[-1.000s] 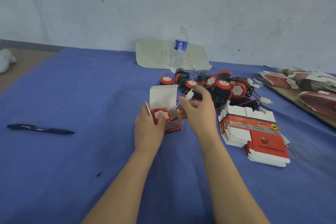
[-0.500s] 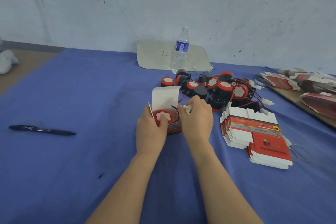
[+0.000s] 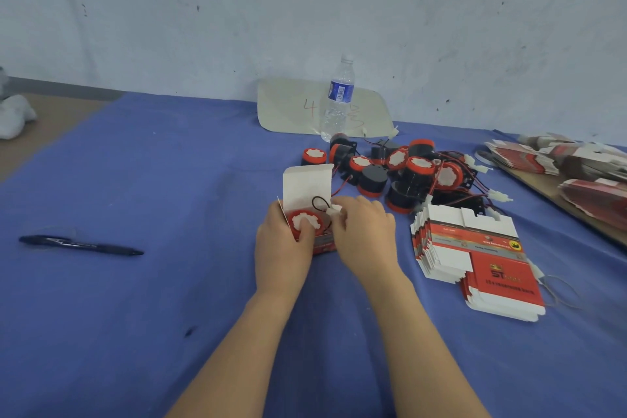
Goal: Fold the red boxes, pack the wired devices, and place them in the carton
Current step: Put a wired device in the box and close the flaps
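A small red box (image 3: 324, 244) stands on the blue cloth with its white lid flap (image 3: 307, 188) raised. Inside it sits a red and black wired device (image 3: 305, 221). My left hand (image 3: 283, 248) grips the box from the left, thumb pressing on the device's white top. My right hand (image 3: 364, 234) pinches the device's white connector (image 3: 334, 210) at the box mouth, the black wire looping above it. Behind lies a pile of several more wired devices (image 3: 403, 173). A stack of flat red boxes (image 3: 475, 254) lies to the right.
A water bottle (image 3: 337, 98) stands at the back on a pale sheet marked 4. A dark pen (image 3: 81, 244) lies at the left. More flat boxes (image 3: 583, 166) rest on a board at the far right. A rubber band (image 3: 559, 288) lies beside the stack.
My right hand has come down with the connector from above the pile to the box mouth, and the wire now loops over the device. The left hand keeps its hold.
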{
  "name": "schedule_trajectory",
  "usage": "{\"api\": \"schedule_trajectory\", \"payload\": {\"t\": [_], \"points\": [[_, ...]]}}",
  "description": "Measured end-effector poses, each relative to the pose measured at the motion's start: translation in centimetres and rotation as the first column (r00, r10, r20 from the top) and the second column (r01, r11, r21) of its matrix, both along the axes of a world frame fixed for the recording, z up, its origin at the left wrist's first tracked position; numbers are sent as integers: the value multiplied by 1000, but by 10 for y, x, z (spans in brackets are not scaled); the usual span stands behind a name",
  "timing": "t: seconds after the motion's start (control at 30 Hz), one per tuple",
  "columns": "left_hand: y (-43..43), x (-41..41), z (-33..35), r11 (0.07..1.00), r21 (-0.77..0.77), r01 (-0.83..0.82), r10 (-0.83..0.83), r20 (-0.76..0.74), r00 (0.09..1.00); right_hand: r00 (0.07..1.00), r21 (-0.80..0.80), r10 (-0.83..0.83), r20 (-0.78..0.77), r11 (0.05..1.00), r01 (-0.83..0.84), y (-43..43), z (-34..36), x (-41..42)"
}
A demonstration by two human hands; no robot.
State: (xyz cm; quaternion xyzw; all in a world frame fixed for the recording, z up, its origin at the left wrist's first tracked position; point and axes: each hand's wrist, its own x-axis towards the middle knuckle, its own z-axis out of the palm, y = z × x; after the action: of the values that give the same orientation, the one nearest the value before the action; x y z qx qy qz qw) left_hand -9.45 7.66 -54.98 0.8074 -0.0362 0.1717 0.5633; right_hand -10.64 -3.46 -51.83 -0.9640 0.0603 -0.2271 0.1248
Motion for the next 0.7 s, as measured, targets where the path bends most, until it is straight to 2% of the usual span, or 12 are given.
{"api": "schedule_trajectory", "payload": {"t": [0.17,0.23,0.3,0.4,0.47,0.53,0.63,0.7], "points": [[-1,3,-3,1000,-6,1,-1,-1,1000,990,262,-33,140,965,-5,2,-3,0],[-1,4,-5,1000,-12,4,-4,-12,1000,980,439,-21,196,896,-69,0,-1,-1],[-1,4,-6,1000,1,-31,31,19,999,964,606,-21,264,781,-149,-2,2,-3],[-2,-1,-1,996,29,-84,77,180,981,954,683,-22,299,703,-198,-6,6,-4],[-4,-3,0,999,32,-35,26,262,965,956,748,-13,294,626,-221,-8,8,-3],[-5,-3,0,997,74,18,-37,272,962,961,812,15,275,532,-241,-10,8,-3],[-5,0,-5,972,236,-11,-61,295,953,964,862,83,251,433,-262,-13,9,-4],[-6,1,-7,963,270,-12,-69,288,955,968,870,99,230,426,-250,-14,10,-4]]}}
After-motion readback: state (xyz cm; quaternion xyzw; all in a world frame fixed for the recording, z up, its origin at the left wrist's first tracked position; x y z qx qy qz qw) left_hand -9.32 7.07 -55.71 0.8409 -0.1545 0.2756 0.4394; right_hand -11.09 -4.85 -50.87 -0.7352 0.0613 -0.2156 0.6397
